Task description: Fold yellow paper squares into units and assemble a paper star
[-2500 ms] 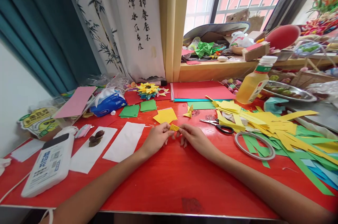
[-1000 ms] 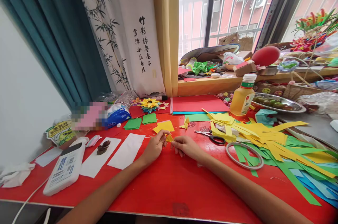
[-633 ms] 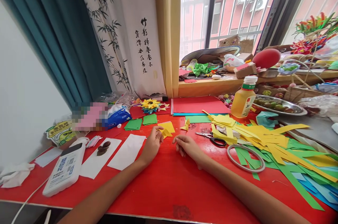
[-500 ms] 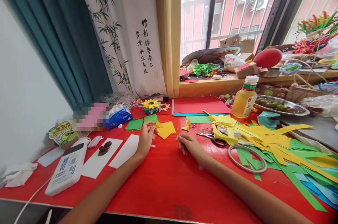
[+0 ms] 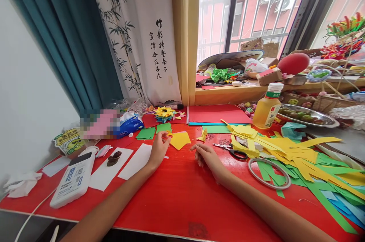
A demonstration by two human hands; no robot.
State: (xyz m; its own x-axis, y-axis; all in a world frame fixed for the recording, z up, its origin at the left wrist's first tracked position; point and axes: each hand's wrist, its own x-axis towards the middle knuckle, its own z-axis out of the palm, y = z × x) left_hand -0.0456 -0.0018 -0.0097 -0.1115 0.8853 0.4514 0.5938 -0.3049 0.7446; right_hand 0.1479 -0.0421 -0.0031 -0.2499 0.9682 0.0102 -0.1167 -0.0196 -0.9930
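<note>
My left hand (image 5: 159, 150) rests on the red table at the left edge of a yellow paper piece (image 5: 180, 140) with a pointed lower end. Its fingers are bent with the thumb apart, and nothing shows between them; whether they touch the paper I cannot tell. To the right of that paper, my right hand (image 5: 207, 159) hovers or rests with loosely curled, parted fingers and holds nothing. A small folded yellow paper piece (image 5: 202, 135) stands just beyond it. Black-handled scissors (image 5: 238, 154) lie to its right.
A roll of tape (image 5: 269, 173) lies among yellow paper strips (image 5: 288, 151) and green ones at right. Behind stand a juice bottle (image 5: 267, 107), red paper sheets (image 5: 219, 114) and a folded-paper ornament (image 5: 164, 113). At left are white sheets (image 5: 137, 162) and a white box-shaped device (image 5: 73, 181).
The view has shifted slightly, so things on the right sit a little farther right. The fingers of my right hand have loosened a little. The yellow paper lies where it was.
</note>
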